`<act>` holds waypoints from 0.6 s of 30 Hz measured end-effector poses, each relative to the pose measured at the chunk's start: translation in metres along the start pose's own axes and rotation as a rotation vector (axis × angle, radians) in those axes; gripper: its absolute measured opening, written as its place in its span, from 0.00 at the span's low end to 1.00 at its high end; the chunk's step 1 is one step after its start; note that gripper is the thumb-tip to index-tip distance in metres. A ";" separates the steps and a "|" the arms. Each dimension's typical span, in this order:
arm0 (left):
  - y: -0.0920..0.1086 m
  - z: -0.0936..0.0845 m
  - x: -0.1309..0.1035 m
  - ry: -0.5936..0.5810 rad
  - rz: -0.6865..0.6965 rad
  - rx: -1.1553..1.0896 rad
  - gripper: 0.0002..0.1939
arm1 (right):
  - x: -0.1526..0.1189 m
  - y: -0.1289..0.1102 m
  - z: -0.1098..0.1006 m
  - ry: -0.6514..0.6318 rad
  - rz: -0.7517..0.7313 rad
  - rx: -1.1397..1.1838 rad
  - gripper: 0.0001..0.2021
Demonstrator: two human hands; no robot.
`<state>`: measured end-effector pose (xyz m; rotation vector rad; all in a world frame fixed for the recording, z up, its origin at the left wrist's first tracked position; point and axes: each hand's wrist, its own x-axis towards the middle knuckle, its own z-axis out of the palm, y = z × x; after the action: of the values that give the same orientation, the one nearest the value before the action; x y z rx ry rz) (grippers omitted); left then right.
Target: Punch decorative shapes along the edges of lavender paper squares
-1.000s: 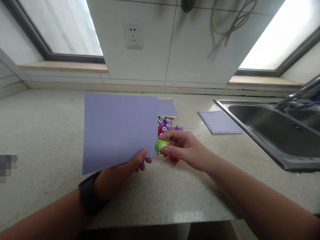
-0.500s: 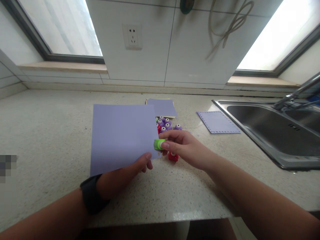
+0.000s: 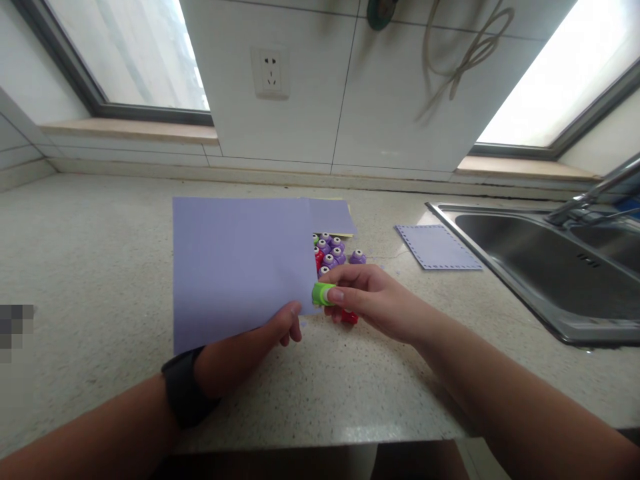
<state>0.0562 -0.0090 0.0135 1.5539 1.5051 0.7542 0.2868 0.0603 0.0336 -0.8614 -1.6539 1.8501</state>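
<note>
A large sheet of purple paper [image 3: 240,260] is held by my left hand [image 3: 285,325], thumb on top near its lower right corner and fingers underneath. My right hand [image 3: 370,300] is closed on a small green punch [image 3: 323,294] at the sheet's right edge. Whether the punch touches the paper is hard to tell. Just beside the right hand's fingers lies a red punch [image 3: 349,317], partly covered. Behind the hand stand several purple punches [image 3: 337,255], with a red one and a green one partly hidden by the sheet.
A stack of purple and yellow paper [image 3: 333,217] lies behind the punches. On the right is a purple sheet with punched edges [image 3: 439,247], next to the steel sink [image 3: 530,267]. A purple punch [image 3: 357,257] stands apart.
The large sheet has shifted a little left and back, covering more of the paper stack. My right hand and the green punch are slightly further right, hiding more of the red punch.
</note>
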 end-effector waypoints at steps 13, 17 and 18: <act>0.009 -0.001 0.000 -0.002 -0.025 -0.001 0.25 | -0.001 -0.002 0.001 -0.004 0.002 -0.041 0.18; 0.010 -0.001 0.000 -0.011 -0.037 -0.004 0.25 | 0.000 -0.001 0.000 -0.004 -0.001 -0.046 0.17; 0.009 -0.001 0.000 -0.014 -0.038 -0.005 0.25 | 0.000 0.000 -0.001 -0.006 -0.002 -0.046 0.17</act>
<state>0.0601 -0.0085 0.0221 1.5196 1.5170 0.7241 0.2875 0.0606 0.0338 -0.8740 -1.7067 1.8209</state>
